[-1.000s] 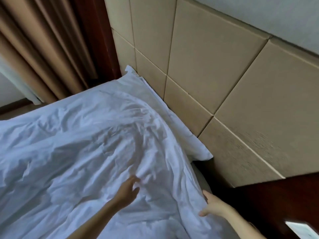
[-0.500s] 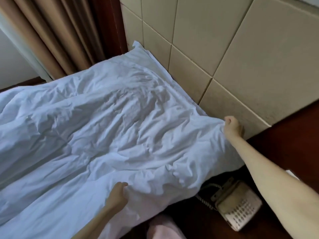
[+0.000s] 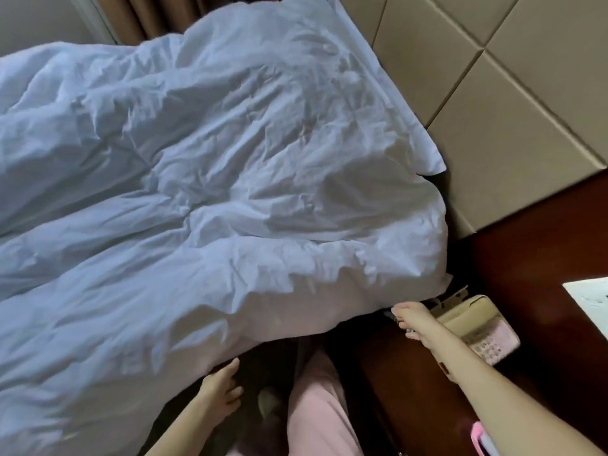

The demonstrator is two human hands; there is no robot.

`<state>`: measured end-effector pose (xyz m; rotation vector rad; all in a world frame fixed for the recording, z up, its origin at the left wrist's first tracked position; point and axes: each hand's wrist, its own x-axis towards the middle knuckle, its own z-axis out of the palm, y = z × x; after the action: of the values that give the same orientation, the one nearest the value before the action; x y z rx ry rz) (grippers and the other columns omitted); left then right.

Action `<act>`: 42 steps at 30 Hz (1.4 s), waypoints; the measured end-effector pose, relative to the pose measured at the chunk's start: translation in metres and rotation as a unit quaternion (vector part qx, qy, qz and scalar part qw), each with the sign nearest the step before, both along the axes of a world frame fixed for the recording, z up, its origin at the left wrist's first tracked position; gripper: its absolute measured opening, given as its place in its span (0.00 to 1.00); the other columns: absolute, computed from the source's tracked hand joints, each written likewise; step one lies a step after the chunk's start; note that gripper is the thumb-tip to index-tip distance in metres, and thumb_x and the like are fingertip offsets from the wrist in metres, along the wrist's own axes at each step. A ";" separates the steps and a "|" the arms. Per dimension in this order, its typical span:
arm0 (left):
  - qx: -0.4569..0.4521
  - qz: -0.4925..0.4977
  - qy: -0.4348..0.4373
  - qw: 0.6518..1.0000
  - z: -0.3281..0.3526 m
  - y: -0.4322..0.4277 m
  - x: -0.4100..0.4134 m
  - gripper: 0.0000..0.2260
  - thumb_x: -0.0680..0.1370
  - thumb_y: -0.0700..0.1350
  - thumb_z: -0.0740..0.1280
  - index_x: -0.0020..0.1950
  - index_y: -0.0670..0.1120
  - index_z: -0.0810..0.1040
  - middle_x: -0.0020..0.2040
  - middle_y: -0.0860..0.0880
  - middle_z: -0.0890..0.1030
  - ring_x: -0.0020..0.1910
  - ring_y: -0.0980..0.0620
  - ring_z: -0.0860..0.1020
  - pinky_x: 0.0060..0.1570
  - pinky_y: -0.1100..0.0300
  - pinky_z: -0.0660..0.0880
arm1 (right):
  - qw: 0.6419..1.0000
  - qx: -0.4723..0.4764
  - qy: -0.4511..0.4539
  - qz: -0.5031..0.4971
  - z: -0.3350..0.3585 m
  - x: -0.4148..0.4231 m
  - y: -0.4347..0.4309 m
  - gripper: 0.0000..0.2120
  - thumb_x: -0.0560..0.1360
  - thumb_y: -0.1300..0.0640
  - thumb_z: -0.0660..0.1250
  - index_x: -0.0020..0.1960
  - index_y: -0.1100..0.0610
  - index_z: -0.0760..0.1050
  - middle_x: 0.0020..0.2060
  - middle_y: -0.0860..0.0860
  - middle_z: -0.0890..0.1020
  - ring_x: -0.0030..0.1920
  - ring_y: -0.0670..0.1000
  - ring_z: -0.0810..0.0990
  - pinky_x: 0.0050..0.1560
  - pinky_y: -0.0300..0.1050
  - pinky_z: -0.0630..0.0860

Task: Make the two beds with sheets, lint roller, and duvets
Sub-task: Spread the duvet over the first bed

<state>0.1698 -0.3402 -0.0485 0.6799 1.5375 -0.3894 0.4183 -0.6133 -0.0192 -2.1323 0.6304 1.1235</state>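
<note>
Both hands sit just off the duvet's [image 3: 230, 192] near edge, holding nothing. The left hand [image 3: 220, 386] has its fingers spread under the overhang, and the right hand [image 3: 414, 320] is loose beside the corner, above the telephone [image 3: 477, 327]. The duvet lies rumpled across the bed, its top against the pillow [image 3: 424, 149] by the headboard [image 3: 493, 126]. I'd say pinch corner and side hem, draw them level, then sweep the creases outward with flat palms.

The duvet [image 3: 230, 192] and the white paper [image 3: 589, 304] (at right) run past the edge.
</note>
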 end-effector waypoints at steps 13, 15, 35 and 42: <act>0.073 0.121 -0.079 0.987 0.012 -0.002 0.014 0.07 0.79 0.35 0.57 0.44 0.39 0.74 0.35 0.45 0.78 0.34 0.52 0.78 0.53 0.52 0.76 | 0.896 0.247 0.163 -0.329 -0.090 -0.049 0.085 0.31 0.73 0.39 0.66 0.69 0.56 0.68 0.64 0.58 0.74 0.64 0.59 0.72 0.65 0.62 0.64; 0.053 0.015 -0.034 0.998 0.049 -0.031 -0.030 0.09 0.80 0.35 0.57 0.40 0.40 0.71 0.22 0.49 0.73 0.21 0.57 0.73 0.51 0.52 0.76 | 0.868 0.279 0.164 -0.377 -0.079 -0.056 0.093 0.26 0.73 0.38 0.65 0.60 0.57 0.75 0.53 0.59 0.80 0.54 0.60 0.78 0.55 0.61 0.72; 0.019 -0.023 0.012 0.999 -0.007 -0.086 -0.013 0.16 0.80 0.39 0.57 0.68 0.40 0.68 0.52 0.44 0.74 0.52 0.44 0.78 0.48 0.55 0.68 | 0.932 0.081 0.074 -0.346 0.000 -0.070 -0.023 0.30 0.78 0.56 0.63 0.75 0.59 0.56 0.73 0.60 0.60 0.72 0.59 0.62 0.69 0.53 0.63; 0.088 -0.130 -0.062 0.986 0.006 -0.041 0.051 0.21 0.81 0.39 0.56 0.75 0.46 0.60 0.71 0.44 0.67 0.64 0.43 0.71 0.62 0.49 0.67 | 0.990 0.051 -0.097 -0.085 -0.010 -0.014 -0.018 0.25 0.79 0.59 0.62 0.74 0.57 0.60 0.71 0.55 0.65 0.70 0.57 0.66 0.64 0.51 0.67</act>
<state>0.2210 -0.3811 -0.0429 1.0308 1.3778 -0.4017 0.4042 -0.6311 -0.0291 -2.0270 0.6363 0.8267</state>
